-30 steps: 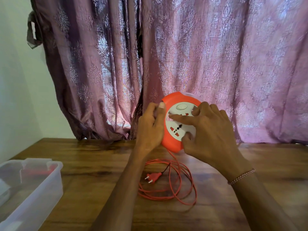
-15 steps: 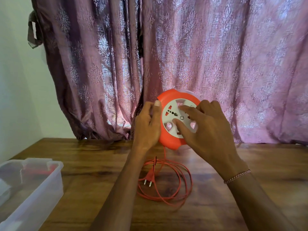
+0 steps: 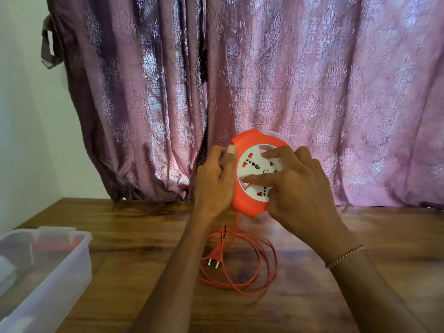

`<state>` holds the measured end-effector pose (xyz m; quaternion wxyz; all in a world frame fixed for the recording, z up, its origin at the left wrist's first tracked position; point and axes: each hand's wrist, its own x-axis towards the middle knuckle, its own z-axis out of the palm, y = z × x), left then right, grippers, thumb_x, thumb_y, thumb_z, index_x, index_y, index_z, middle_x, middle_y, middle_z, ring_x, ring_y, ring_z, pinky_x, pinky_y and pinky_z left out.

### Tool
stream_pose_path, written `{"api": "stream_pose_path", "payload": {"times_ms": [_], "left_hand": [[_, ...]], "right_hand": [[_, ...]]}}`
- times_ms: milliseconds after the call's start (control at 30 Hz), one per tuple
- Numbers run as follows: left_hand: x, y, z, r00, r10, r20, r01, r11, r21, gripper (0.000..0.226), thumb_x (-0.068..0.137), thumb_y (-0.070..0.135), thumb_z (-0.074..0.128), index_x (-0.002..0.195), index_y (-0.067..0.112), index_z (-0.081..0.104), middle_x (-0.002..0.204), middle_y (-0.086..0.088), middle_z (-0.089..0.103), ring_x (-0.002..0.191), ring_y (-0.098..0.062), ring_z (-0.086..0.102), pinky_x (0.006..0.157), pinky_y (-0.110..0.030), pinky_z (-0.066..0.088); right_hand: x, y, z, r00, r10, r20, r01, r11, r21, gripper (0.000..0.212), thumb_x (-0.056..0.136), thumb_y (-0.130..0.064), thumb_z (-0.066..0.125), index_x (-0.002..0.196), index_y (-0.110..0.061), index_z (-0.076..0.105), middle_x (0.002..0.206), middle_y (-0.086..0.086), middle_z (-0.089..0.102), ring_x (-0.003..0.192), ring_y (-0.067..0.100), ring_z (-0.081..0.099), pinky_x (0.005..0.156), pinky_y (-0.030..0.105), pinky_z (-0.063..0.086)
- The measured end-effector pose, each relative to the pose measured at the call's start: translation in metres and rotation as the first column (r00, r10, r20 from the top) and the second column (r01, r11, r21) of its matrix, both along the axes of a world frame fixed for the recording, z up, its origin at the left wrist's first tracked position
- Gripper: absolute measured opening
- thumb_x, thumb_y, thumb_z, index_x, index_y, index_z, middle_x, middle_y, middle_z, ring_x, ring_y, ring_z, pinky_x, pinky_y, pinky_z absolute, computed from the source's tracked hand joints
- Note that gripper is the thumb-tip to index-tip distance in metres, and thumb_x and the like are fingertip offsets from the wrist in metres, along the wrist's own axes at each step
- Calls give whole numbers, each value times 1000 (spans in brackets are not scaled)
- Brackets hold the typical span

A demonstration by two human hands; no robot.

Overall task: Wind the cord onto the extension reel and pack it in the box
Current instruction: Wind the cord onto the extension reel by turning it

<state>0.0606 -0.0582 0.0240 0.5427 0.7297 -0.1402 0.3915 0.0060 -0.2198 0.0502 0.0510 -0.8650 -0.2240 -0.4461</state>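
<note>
A round orange extension reel (image 3: 247, 203) with a white socket disc (image 3: 252, 164) is held upright above the table. My left hand (image 3: 215, 181) grips its left rim, thumb on the orange edge. My right hand (image 3: 298, 188) lies on the white disc with fingers hooked into its openings. An orange cord (image 3: 264, 255) hangs from the reel's underside into loose loops on the table. Its two-pin plug (image 3: 216, 255) rests inside the loops, pins toward me.
A clear plastic box (image 3: 48, 267) stands at the left table edge with something red inside. A purple patterned curtain (image 3: 288, 80) hangs right behind the reel. The wooden table (image 3: 384, 236) stretches to the right.
The white disc has turned under my right hand's fingers. The cord loops have shrunk and shifted, and the plug has swung round and slid nearer.
</note>
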Motion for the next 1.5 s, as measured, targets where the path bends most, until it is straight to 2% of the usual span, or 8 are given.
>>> {"api": "stream_pose_path", "payload": {"times_ms": [267,467,700,900,1000,1133,1367,1500], "left_hand": [[2,2,-1,1000,11,-1,-11,1000,14,38,99,64,38,80,33,49,70,-4,62,68,-20,59,72,-53,52],[4,0,-2,1000,24,-9,-24,1000,0,36,101,60,39,78,34,47,68,13,61,61,-2,53,66,-42,44],[5,0,-2,1000,20,4,-20,1000,1,34,104,52,43,77,31,47,67,-7,56,61,-9,47,70,-48,47],[7,1,-2,1000,2,-8,-2,999,-42,38,102,58,41,76,30,46,63,7,55,60,-7,49,68,-47,48],[7,2,-2,1000,-6,-3,6,999,-53,39,98,63,39,74,33,45,63,13,56,59,-6,48,66,-44,44],[8,3,-3,1000,-8,4,8,1000,-30,40,98,65,38,75,33,44,64,15,56,60,-6,49,65,-42,43],[7,2,-4,1000,21,11,-22,999,24,42,97,67,37,81,30,50,67,-1,58,66,-14,53,72,-49,51],[6,0,-4,1000,27,16,-27,999,23,52,96,68,36,83,20,51,69,-10,60,65,-17,53,70,-48,48]], "right_hand": [[0,0,-1,999,-17,-48,16,1000,-16,58,71,-16,45,110,-52,70,124,8,58,96,36,51,70,42,46],[4,-1,-4,997,-36,-67,44,991,128,59,73,-46,59,131,-53,52,99,7,53,88,32,57,70,41,53],[4,6,-4,986,-104,-131,140,944,299,72,71,-79,54,134,-44,56,89,5,69,86,28,67,72,37,55],[6,-1,0,995,91,-29,-80,961,264,39,87,-40,69,122,-25,70,91,6,61,89,30,55,69,44,52],[10,-9,0,975,222,-16,-219,967,130,35,81,-9,54,103,-25,76,114,7,62,98,30,49,74,46,51],[11,-9,0,983,158,-94,-164,984,-64,56,71,-8,49,106,-43,74,139,6,55,106,31,45,86,45,50],[8,-9,-2,999,7,-35,-9,998,-60,57,73,-27,38,116,-54,64,120,7,59,97,33,50,71,42,48],[7,-7,-2,996,-16,-83,22,998,64,60,70,-40,56,129,-53,56,98,7,56,89,32,51,73,43,49]]}}
